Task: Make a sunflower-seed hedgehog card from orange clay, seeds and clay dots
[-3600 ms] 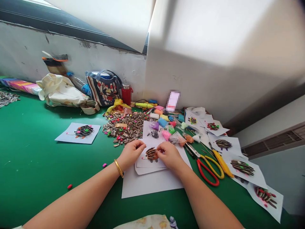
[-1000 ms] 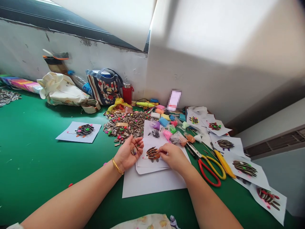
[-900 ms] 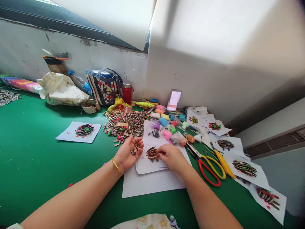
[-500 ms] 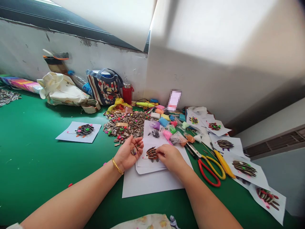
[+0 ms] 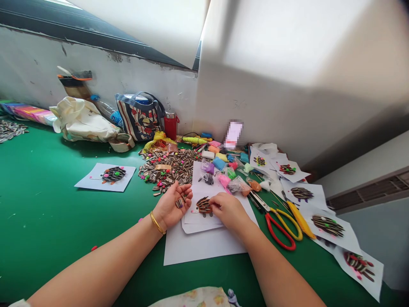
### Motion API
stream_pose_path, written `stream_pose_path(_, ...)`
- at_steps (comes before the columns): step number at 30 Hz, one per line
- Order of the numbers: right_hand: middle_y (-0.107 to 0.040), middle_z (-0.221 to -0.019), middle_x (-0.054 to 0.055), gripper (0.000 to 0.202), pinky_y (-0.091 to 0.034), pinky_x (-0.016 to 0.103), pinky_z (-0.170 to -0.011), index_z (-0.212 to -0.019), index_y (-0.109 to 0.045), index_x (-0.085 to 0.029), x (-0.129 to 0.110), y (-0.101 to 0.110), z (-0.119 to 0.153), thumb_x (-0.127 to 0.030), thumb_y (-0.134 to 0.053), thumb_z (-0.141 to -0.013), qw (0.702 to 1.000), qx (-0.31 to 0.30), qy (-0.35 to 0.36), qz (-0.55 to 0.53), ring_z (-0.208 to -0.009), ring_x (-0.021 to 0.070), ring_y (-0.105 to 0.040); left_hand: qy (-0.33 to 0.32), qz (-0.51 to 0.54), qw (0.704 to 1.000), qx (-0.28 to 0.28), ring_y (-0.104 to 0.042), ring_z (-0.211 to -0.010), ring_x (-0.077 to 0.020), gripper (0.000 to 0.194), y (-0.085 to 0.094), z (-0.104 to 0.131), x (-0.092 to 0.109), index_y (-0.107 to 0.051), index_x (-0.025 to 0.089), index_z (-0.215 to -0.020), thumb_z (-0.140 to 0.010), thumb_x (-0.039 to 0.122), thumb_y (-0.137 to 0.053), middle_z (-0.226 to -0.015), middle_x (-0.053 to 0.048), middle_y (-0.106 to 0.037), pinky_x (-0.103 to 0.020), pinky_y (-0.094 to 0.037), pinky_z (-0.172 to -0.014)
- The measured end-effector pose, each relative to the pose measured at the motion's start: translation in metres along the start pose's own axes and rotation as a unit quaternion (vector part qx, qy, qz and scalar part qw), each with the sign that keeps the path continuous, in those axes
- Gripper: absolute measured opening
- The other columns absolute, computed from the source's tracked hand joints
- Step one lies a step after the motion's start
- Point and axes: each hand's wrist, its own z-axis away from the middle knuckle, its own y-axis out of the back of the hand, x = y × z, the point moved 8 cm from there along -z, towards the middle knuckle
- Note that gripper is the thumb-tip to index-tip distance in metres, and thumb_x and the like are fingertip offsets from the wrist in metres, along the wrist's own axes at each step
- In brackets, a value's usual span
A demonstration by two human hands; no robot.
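My left hand (image 5: 174, 204) lies palm up with its fingers curled, cradling a few striped sunflower seeds (image 5: 180, 202). Beside it, on a white paper sheet (image 5: 191, 228), is a small hedgehog figure (image 5: 203, 206) of brown clay with sunflower seeds stuck in as spines. My right hand (image 5: 228, 209) pinches at the figure's right edge. Whatever is between those fingertips is hidden. Behind my left hand spreads a heap of sunflower seeds (image 5: 179, 166) mixed with coloured clay bits.
Bagged coloured clay (image 5: 219, 163) lies behind the sheet. To the right are scissors (image 5: 281, 226), a yellow cutter (image 5: 300, 219) and several papers with finished hedgehogs (image 5: 327, 226). Another hedgehog paper (image 5: 86, 181) lies left. Bags (image 5: 140, 117) and a red flask (image 5: 170, 125) stand by the wall.
My right hand has shifted very slightly at the hedgehog's right edge. My left hand stays in place with the sunflower seeds.
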Motion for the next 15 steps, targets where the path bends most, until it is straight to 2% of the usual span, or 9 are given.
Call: stream_pose_path(15,-0.066,-0.081,0.003,0.020,-0.037,0.024,-0.069,-0.090,-0.073,-0.023,-0.0042,-0.0043,-0.0021,-0.014,-0.056,-0.085,0.997,-0.013,0.032,0.064,-0.078,0.0143,-0.058,0.004,0.005,1.000,-0.005,-0.061,-0.066,-0.0112,0.034,0.0013,-0.0018,-0.0011,-0.061,0.011,-0.097,-0.095,0.041,-0.044,-0.080,-0.005,-0.057,-0.019,-0.052,-0.052)
